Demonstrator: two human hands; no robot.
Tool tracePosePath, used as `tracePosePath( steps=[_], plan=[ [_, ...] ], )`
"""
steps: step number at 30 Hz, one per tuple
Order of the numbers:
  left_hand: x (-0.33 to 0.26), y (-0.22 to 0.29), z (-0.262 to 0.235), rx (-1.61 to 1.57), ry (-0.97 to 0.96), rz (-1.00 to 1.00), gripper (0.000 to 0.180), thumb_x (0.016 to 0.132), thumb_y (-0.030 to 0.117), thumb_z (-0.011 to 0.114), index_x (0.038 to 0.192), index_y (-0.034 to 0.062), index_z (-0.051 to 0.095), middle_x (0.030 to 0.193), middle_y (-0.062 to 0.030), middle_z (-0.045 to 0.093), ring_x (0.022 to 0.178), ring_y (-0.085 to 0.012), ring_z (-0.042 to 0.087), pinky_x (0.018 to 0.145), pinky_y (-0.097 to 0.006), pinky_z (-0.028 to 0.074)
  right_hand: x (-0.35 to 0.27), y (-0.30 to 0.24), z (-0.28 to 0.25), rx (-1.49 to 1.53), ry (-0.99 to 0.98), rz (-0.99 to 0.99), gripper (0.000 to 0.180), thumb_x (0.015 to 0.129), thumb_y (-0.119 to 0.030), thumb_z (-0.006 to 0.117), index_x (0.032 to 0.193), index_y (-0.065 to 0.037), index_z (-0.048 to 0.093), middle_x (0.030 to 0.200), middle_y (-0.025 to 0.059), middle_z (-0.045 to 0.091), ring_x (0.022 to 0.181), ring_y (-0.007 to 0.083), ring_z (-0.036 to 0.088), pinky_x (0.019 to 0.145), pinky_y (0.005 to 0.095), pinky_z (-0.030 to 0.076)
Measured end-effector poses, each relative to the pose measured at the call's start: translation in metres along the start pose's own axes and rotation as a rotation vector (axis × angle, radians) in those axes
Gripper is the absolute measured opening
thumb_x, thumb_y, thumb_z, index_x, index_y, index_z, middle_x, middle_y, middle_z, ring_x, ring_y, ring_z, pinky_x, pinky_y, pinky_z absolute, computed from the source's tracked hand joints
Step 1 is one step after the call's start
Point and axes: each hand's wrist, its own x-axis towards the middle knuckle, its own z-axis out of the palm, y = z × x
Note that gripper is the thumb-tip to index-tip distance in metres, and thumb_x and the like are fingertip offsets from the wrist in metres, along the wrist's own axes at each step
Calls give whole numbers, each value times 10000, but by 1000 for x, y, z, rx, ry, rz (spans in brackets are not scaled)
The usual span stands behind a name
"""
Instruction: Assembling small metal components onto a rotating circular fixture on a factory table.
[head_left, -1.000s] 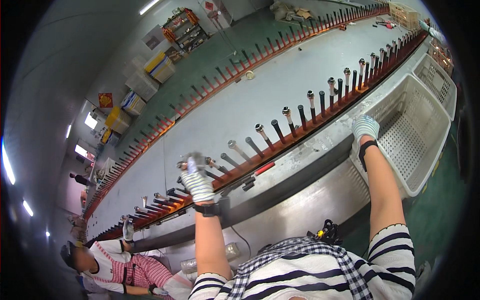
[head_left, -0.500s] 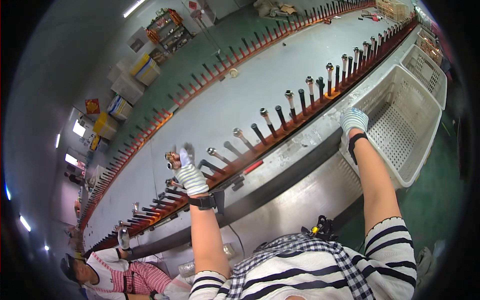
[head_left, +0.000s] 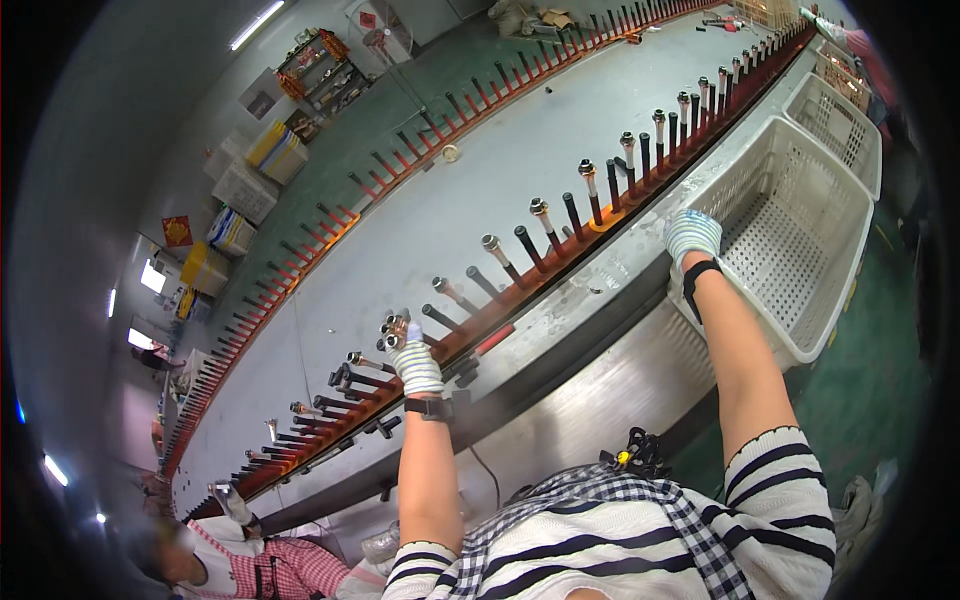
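My left hand [head_left: 416,366], in a striped glove, is closed around several shiny copper-and-silver pipe fittings [head_left: 396,328]. It is just over the row of upright dark-tipped red rods. Some of these rods carry similar fittings, such as one capped fitting [head_left: 540,208] further along; next to it is a bare black-tipped rod [head_left: 528,246]. My right hand [head_left: 692,235], gloved too, grips the left corner of a white plastic crate [head_left: 790,352], its fingertips partly hidden. Only the perforated bottom shows inside that crate.
A second white crate [head_left: 868,150] stands behind the first. The grey table [head_left: 420,235] curves away, with another rod row [head_left: 380,160] on its far side. A co-worker in a pink checked apron [head_left: 300,568] is at lower left; another pink sleeve [head_left: 868,48] shows at upper right.
The near row of rods has shifted left and toward me past the crate. My left hand has moved slightly right and nearer with the fittings. My right hand stays at the crate corner.
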Motion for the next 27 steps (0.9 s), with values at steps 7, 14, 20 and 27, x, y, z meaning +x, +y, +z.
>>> tracePosePath(
  steps=[7, 14, 20, 27],
  plan=[
    [16, 96, 3, 27, -19, 207, 388, 849, 6, 652, 1225, 23, 560, 1062, -50, 657, 919, -137, 621, 844, -291, 513, 8, 6, 5, -22, 4, -15, 358, 880, -361, 542, 894, -63, 739, 929, 172, 704, 894, 318, 686, 777, 412, 544],
    [-29, 68, 28, -102, -169, -53, 274, 824, 14, 709, 1085, 50, 635, 1059, -53, 658, 930, -151, 637, 888, -321, 548, 1, -3, -4, -4, 25, -8, 264, 865, -203, 516, 906, -88, 750, 946, 151, 709, 911, 296, 695, 761, 403, 550],
    [-32, 26, 19, 207, -189, -80, 279, 866, 110, 695, 1133, 43, 658, 1103, -19, 667, 983, -108, 596, 878, -286, 450, -6, -4, -15, -21, -7, -1, 269, 871, -207, 510, 920, -92, 749, 954, 147, 711, 908, 289, 696, 753, 402, 548],
    [-15, 49, -14, 470, 3, 246, 483, 883, 125, 679, 1303, -18, 487, 1242, -125, 604, 1136, -181, 552, 984, -334, 420, 1, -5, -8, -5, -2, -13, 289, 867, -268, 529, 894, -78, 746, 922, 160, 709, 888, 306, 692, 760, 413, 542]
  ],
)
